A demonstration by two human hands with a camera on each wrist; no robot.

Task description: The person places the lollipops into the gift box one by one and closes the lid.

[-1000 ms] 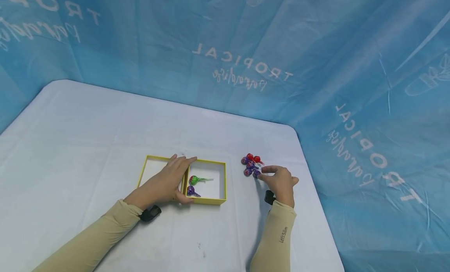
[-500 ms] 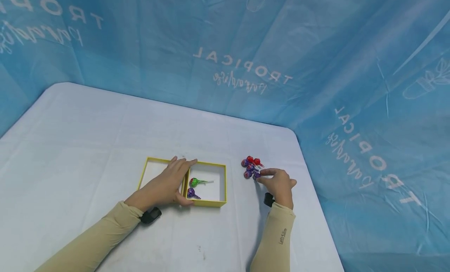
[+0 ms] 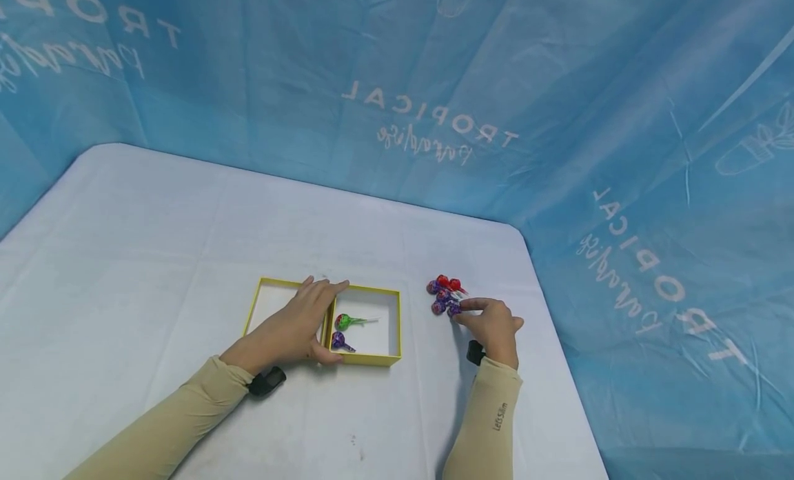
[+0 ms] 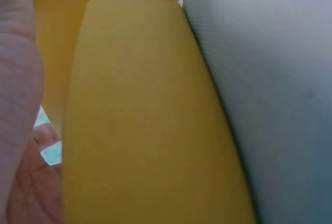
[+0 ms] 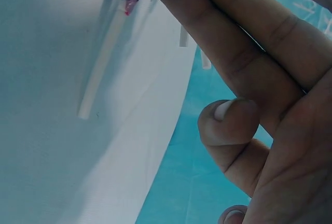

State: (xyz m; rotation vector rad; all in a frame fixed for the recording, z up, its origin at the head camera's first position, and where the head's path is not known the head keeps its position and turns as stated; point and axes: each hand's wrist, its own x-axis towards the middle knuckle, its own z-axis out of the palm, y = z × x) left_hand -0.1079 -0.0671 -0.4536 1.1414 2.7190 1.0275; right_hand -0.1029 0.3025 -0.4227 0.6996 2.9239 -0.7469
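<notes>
Between the thumb and fingertips of the right hand (image 3: 496, 325), a purple lollipop (image 3: 455, 310) is pinched by its wrapped head; whether it is clear of the surface cannot be told. From this grip, the white stick (image 5: 101, 68) projects below the fingertips in the right wrist view. Just beyond the pinch, and toward the left hand, other purple lollipops (image 3: 438, 307) and two red lollipops (image 3: 455, 285) form a close cluster.

Well to the left of the pinch, the left hand (image 3: 291, 328) grasps a yellow box (image 3: 372, 360), fingers at the far rim and thumb at the near wall. To the right of this grasp, inside the box, lie a green lollipop (image 3: 343, 321), its stick pointing toward the right hand, and, nearer the thumb, a boxed purple lollipop (image 3: 338, 339). Under and to the left of the grasp, a second box (image 3: 253, 304) stands beside the first.

Beneath both grips extends a white table cover (image 3: 310, 425). Beyond them hangs a blue curtain (image 3: 279, 66) with mirrored white lettering. Behind each hand is a tan sleeve (image 3: 486, 425).
</notes>
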